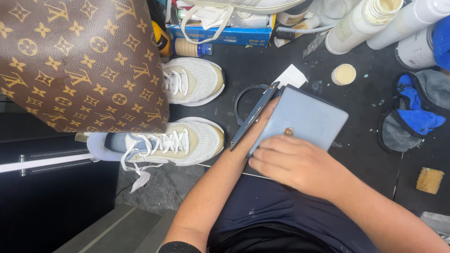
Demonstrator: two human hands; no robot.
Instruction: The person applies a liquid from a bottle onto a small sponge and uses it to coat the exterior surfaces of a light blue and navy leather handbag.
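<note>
Right hand rests flat on the grey-blue bag, fingers spread, probably wiping its flap. Left hand is tucked inside the bag, can't tell its grip. White sneakers sit just left of it.

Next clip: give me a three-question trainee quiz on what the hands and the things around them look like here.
1. True or false: the right hand rests on top of the grey-blue wallet.
2. What pair of items lies left of the wallet? A) white sneakers B) glass jars C) folded towels
3. Where is the left hand?

Key
1. True; its fingers lie on the wallet's near edge, just below the round metal snap.
2. A; the white sneakers lie side by side beside a brown patterned bag.
3. Hidden under the wallet; only the left forearm shows, so its grip cannot be told.
</note>
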